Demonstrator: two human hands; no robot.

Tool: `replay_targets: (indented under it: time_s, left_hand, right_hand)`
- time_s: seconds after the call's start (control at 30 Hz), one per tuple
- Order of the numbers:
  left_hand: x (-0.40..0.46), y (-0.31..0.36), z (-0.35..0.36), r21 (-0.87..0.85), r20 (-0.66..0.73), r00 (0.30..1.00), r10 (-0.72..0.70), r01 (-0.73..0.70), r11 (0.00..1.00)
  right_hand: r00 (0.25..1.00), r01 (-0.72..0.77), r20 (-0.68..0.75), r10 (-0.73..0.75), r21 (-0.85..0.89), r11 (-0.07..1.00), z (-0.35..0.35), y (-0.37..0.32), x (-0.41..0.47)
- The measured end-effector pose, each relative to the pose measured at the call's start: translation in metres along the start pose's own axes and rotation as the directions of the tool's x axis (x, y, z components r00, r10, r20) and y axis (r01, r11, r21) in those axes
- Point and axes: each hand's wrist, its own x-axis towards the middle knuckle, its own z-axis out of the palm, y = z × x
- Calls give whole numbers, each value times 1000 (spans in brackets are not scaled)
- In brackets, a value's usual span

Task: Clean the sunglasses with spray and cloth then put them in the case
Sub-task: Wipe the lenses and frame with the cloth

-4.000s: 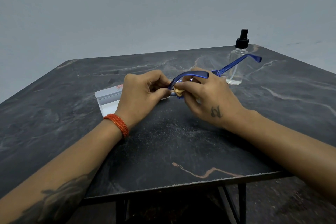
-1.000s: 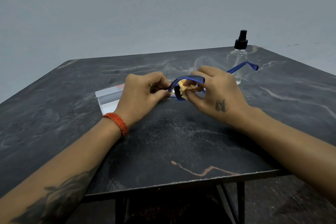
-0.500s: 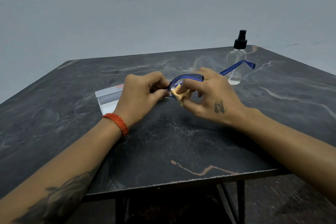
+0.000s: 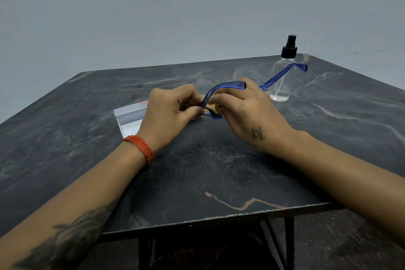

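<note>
2 hands work mid-tabletop (image 4: 219,171): left hand (image 4: 168,114) pinches the sunglasses (image 4: 221,87) steady so right hand (image 4: 247,112), gripping the cloth (image 4: 213,107), can rub a lens.

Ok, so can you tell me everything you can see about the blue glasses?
The sunglasses have a shiny blue frame that looks like see-through plastic. They are held up above the dark table, between both hands. The left hand pinches one end; the right hand presses a tan cloth against them. One arm sticks out toward the spray bottle. The lenses are hidden.
</note>
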Motion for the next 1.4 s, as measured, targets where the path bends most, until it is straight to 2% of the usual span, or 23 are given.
replay_targets:
  time_s: [0.1,0.2,0.37,0.47,0.57,0.9,1.1,1.2,1.4]
  left_hand:
    - [0,-1,0,9,2,1000,7,-7,1000]
    - [0,-2,0,25,3,1000,8,-8,1000]
    - [0,-5,0,10,-22,1000,-6,6,1000]
    - [0,-4,0,2,-20,1000,-8,8,1000]
    - [-1,-2,0,-21,-27,1000,-12,11,1000]
    - [-1,-2,-1,31,-23,1000,11,-10,999]
    - [0,-3,-1,33,-38,999,1,0,999]
    - [0,-3,-1,21,-32,999,0,1,1000]
    - [0,0,-1,-5,-30,1000,7,-7,1000]
  right_hand:
    - [999,-7,41,4,74,997,-3,0,0]
    - [999,-12,38,9,79,997,-8,-2,1]
    - [997,52,-60,-57,-73,996,-12,-5,1]
    - [996,21,-81,-32,-135,991,-11,-5,1]
    - [996,-14,-84,6,-92,996,-8,-3,0]
    - [1000,17,19,-17,24,1000,-9,-7,0]
    - [998,61,-11,-63,-140,988,-8,-6,0]
    - [998,30,-43,-40,-210,977,-8,-4,1]
    - [1000,-3,-12,2,-97,995,-4,-7,2]
